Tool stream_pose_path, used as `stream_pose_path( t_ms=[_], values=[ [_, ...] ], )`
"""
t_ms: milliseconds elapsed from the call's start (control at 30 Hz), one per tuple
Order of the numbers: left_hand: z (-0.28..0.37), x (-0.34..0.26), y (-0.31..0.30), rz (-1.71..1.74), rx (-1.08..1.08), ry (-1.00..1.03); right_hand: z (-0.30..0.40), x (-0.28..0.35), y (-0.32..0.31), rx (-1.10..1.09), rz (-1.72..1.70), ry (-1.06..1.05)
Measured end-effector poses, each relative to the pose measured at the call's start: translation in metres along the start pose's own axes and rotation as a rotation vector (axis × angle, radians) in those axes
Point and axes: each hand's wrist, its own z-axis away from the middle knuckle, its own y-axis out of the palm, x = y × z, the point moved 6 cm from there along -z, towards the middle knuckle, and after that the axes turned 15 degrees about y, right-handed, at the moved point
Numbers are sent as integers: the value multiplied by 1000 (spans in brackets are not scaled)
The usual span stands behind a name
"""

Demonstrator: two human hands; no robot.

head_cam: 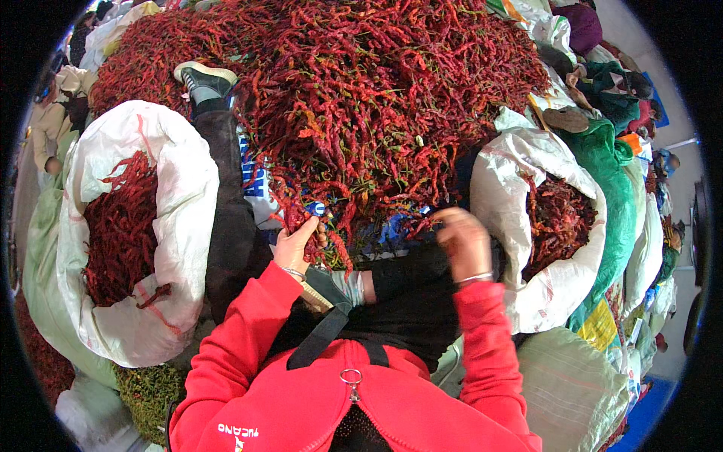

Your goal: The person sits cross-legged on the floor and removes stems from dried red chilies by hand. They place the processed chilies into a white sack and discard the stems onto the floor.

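A large heap of dried red chili peppers (361,113), with some green stems among them, spreads out before me. My left hand (296,244) is closed around a small bunch of chili peppers (292,217) at the heap's near edge. Blurred by motion, my right hand (464,240) hovers at the near right edge of the heap with its fingers bent; whether anything is in it cannot be told. To its right is a white woven sack (500,186) with a rolled rim, partly filled with darker chili peppers (559,226).
On the left stands another white woven sack (186,186) holding dark red peppers (121,243). My outstretched leg (223,169) lies between it and the heap. A green sack (604,169) borders the right sack. Green stems (149,395) are piled lower left. Other people (613,85) sit at right.
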Motion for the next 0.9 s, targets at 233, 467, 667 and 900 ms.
stream_pose_path(
  t_ms=[233,467,667,900],
  values=[
    [9,-12,22,-437,353,142,-8,-80,148,341,465,108],
    [13,-4,-7,-553,200,118,1,-114,127,368,226,311],
    [24,-4,13,-627,439,-23,-5,-137,95,179,-382,526],
    [47,39,11,-655,564,-246,1,-113,108,60,102,64]
  ],
)
